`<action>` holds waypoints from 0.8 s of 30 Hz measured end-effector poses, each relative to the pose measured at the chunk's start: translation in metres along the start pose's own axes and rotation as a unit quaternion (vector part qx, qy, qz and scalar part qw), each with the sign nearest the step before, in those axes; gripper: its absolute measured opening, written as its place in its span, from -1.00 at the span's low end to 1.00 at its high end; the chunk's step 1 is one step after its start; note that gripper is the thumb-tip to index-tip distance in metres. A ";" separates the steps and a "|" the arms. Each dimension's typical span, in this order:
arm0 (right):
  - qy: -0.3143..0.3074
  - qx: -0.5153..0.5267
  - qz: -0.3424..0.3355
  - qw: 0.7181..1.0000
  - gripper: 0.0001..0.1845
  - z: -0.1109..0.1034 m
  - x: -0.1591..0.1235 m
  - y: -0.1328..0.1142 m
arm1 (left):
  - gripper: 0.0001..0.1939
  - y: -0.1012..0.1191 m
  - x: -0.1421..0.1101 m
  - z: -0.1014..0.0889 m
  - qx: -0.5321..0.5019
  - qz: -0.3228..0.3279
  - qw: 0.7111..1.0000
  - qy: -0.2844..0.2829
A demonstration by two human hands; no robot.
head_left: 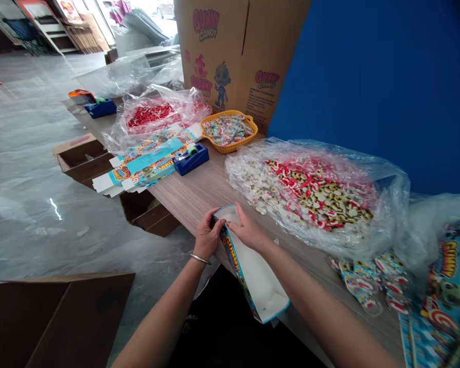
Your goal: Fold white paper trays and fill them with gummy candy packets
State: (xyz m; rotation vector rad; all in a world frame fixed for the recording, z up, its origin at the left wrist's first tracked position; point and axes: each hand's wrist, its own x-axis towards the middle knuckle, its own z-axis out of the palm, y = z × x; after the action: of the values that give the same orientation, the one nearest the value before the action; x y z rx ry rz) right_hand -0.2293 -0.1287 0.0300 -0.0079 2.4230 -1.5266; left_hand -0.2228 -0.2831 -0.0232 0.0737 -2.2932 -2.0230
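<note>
Close to my body at the table's edge is a long printed candy box [258, 268], white inside and open along the top. My left hand [208, 232] grips its far end from the left side, thumb at the rim. My right hand [247, 228] holds the same end, fingers over the far edge and thumb inside. Both thumbs nearly meet at that corner. Beyond the hands on the table [199, 197] stands a blue tape dispenser [191, 159]. Flat printed box blanks [149, 158] lie stacked beside it.
A clear bag of red, white and green gummies [318, 194] spreads on the right, near small wrapped packs [368, 283]. Behind are a yellow basket [230, 145] of packets, a bag of red candy [151, 115] and a large carton [237, 61]. Open cartons [61, 317] stand on the floor.
</note>
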 end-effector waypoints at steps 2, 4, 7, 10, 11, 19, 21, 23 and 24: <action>-0.017 -0.011 -0.014 1.000 -0.07 -0.002 0.008 -0.007 | -0.52 0.001 0.006 -0.003 0.008 0.004 1.000 0.009; -0.026 -0.029 -0.024 0.999 -0.08 -0.012 0.016 -0.016 | -0.49 0.005 0.016 -0.007 0.014 0.010 1.000 0.017; -0.013 -0.057 -0.051 0.997 -0.17 -0.043 0.010 -0.020 | -0.46 0.015 0.020 -0.016 0.027 0.031 0.999 0.015; 0.023 -0.016 -0.064 0.998 -0.33 -0.073 -0.035 -0.003 | -0.44 0.028 -0.011 -0.025 0.052 0.075 0.995 0.042; 0.035 0.019 -0.059 0.997 -0.32 -0.077 -0.056 0.008 | -0.44 0.032 -0.030 -0.026 0.050 0.083 0.994 0.049; 0.053 0.077 -0.047 0.995 -0.13 -0.001 -0.183 0.069 | -0.28 0.041 -0.155 0.014 -0.063 -0.019 0.989 -0.129; 0.070 0.051 -0.083 0.993 -0.11 0.015 -0.183 0.069 | -0.27 0.038 -0.154 0.024 -0.062 -0.023 0.990 -0.126; 0.083 0.041 -0.103 0.990 -0.12 0.022 -0.178 0.068 | -0.29 0.036 -0.149 0.032 -0.058 -0.025 0.992 -0.111; 0.086 0.040 -0.103 0.990 -0.14 0.022 -0.174 0.068 | -0.30 0.036 -0.148 0.034 -0.057 -0.026 0.993 -0.103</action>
State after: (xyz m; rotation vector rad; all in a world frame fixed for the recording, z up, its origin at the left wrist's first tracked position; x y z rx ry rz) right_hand -0.0467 -0.0919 0.0003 -0.1191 2.5589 -1.7819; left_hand -0.0785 -0.2313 0.0034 -0.0863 -2.3069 -2.2812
